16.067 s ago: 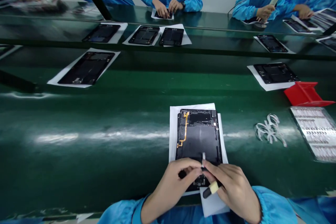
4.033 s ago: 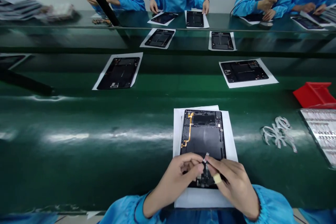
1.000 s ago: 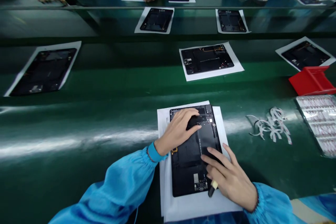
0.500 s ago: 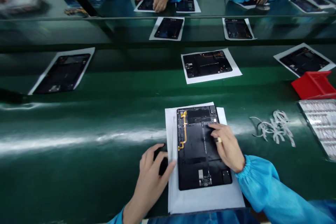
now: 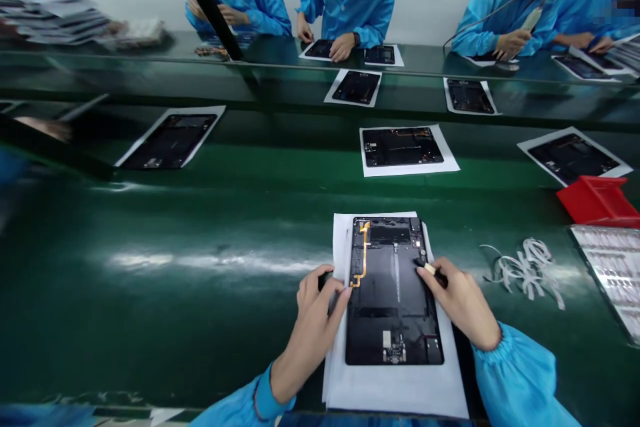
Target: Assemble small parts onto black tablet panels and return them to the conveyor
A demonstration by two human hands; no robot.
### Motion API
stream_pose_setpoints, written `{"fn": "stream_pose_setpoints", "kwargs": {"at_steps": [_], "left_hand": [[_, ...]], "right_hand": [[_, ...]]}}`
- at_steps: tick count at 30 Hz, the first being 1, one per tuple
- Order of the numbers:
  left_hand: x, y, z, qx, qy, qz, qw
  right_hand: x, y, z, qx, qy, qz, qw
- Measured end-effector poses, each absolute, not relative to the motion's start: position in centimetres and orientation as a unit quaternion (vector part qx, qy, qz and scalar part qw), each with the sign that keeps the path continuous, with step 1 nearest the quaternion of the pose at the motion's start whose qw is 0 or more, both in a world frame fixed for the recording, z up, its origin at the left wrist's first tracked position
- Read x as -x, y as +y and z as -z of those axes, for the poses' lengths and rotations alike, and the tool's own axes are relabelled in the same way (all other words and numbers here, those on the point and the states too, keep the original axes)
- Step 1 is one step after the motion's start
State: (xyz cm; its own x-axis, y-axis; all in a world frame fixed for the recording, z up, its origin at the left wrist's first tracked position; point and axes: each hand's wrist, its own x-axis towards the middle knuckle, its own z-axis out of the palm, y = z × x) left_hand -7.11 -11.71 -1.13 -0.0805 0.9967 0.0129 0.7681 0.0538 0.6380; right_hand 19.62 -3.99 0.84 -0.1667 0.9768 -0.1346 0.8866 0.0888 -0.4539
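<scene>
Co-workers in blue [image 5: 373, 10] occupy the far side of a long green bench [image 5: 200, 320]; more black shells [image 5: 403, 147] lie on paper across its middle. On the near side, white sheets [image 5: 395, 390] lie under one open device shell [image 5: 380, 287], its long axis pointing away from the wearer. To its right, apart, are a clear parts tray [image 5: 607, 280], a red bin [image 5: 597, 203] and a heap of white strips [image 5: 527, 273]. The shell lies between the hands. The left hand [image 5: 317, 313] is half open, thumb at the left edge, beside an orange flex cable [image 5: 365, 250]; no object shows in its grasp. The right hand [image 5: 463, 300] reaches farther over the shell, fingertips drawn together at a black-and-yellow piece [image 5: 429, 268]; whether gripped or worn cannot be told.
</scene>
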Motion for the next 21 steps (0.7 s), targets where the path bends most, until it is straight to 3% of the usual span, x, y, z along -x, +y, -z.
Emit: {"fn": "stream_pose_setpoints", "kwargs": {"at_steps": [3,7,10,15,21], "left_hand": [[6.2,-11.8,0.3,-0.599,0.683,-0.317,0.272],[5.1,-11.9,-1.4,-0.494,0.637,-0.384,0.450],[6.3,-10.3,-2.4,-0.417,0.631,-0.428,0.494],[14.2,-1.2,-2.5,-0.357,0.636,-0.532,0.431],[22.6,13.6,-1.8,-0.385,0.702,-0.506,0.320]], "right_hand": [[-19.7,-4.1,-0.5,0.611,-0.726,-0.281,0.145],[-19.5,-4.0,-0.6,0.583,-0.693,-0.367,0.214],[-18.6,-3.5,-1.3,0.564,-0.665,-0.397,0.287],[-17.8,-1.9,-1.3,0.573,-0.613,-0.383,0.386],[-18.4,-1.2,0.7,0.580,-0.606,-0.377,0.393]]}}
